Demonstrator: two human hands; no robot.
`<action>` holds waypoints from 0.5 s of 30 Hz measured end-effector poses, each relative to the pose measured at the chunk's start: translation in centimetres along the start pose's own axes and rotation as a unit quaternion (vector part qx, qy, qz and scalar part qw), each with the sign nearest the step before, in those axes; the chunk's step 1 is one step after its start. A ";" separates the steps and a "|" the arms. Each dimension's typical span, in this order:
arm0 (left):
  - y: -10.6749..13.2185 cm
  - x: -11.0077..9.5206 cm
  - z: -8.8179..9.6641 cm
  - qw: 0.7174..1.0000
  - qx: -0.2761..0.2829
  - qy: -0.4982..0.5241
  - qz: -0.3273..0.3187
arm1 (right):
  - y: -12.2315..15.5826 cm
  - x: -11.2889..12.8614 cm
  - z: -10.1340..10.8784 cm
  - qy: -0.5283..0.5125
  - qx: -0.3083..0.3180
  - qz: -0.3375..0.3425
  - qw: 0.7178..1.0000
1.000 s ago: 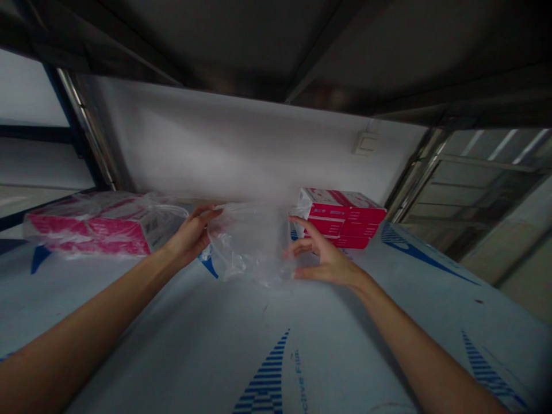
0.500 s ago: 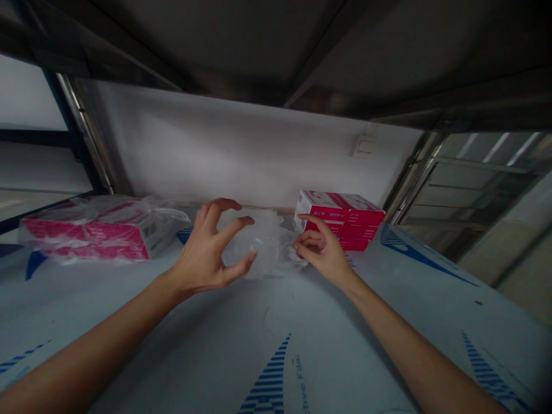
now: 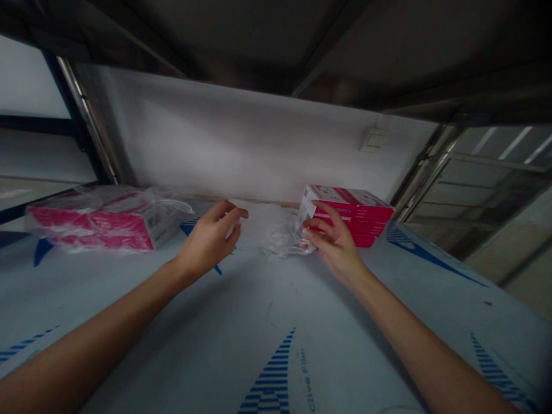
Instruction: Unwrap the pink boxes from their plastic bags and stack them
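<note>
Head view: clear bag (image 3: 282,234) lies between your two hands

Your right hand (image 3: 334,241) has its thumb and bent fingers brought together at the crumpled right end of the bag, pinching the plastic, while the index finger reaches out above the grip. Your left hand (image 3: 213,236) is at the bag's flatter left edge, fingers loosely curled and thumb a little below them; you cannot tell from here whether those fingertips press on the plastic or only sit beside it. The bag rests on the table (image 3: 181,356), near its back edge, spanning the space from one set of fingertips to the other.

Its plastic is thin and see-through, smooth and milky on your left, bunched into shiny wrinkles and thin loops on your right. Just behind your right fingers stand the pink-and-white boxes (image 3: 360,215), stacked close together, with straight edges and flat printed faces. Well to your left lies the wrapped bundle (image 3: 92,227), similar boxes under wrinkled clear plastic, with loose material gathered at its right end. The table wears a smooth pale-blue covering printed with dark-blue striped shapes and lettering. Behind it, the plain white wall (image 3: 224,138) carries a square switch (image 3: 374,140).
</note>
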State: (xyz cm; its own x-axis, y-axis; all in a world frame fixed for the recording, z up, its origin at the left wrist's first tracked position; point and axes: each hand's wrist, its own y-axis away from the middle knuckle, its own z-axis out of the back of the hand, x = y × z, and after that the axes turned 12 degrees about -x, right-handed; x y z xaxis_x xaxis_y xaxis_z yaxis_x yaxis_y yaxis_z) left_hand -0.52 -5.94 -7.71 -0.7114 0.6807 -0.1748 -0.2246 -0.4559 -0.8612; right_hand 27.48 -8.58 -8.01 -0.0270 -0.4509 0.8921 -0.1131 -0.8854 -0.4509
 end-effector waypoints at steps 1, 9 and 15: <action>0.0 0.4 0.0 1.000 -0.002 -0.004 0.010 | 0.1 0.2 0.0 -0.016 -0.001 -0.011 1.000; -1.1 3.7 1.5 0.980 -0.114 0.026 0.160 | 0.4 2.5 0.8 -0.050 0.005 -0.019 0.999; -2.7 2.9 1.6 0.746 -0.170 0.453 0.458 | 0.8 2.1 0.1 -0.053 0.081 -0.034 0.995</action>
State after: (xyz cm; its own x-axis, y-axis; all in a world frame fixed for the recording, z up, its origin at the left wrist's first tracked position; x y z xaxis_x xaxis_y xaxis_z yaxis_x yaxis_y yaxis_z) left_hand -3.06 -3.71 -5.13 0.3133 0.3511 -0.8823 0.3713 -0.9005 -0.2265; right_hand 27.38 -10.27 -6.46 0.0814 -0.3914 0.9166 0.0500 -0.9169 -0.3960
